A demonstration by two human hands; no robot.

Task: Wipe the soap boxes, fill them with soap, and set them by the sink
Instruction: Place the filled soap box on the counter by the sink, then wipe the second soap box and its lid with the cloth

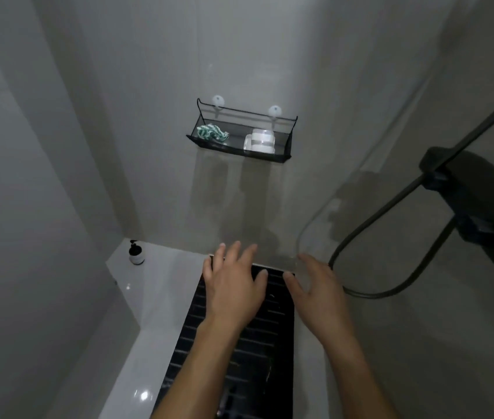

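Note:
White soap boxes (260,141) sit stacked in the right half of a black wire shelf (236,152) hung on the far wall by two suction hooks. A green and white cloth (211,133) lies bunched in the shelf's left half. My left hand (233,285) is raised in the lower middle with fingers spread, holding nothing. My right hand (318,287) is beside it, also spread and empty. Both hands are well below the shelf and touch nothing that I can see.
A dark pump bottle (136,253) stands in the corner of a white ledge (155,285). A black slatted floor mat (248,352) lies under my arms. A dark shower fixture (475,195) and its hose (369,225) hang at right.

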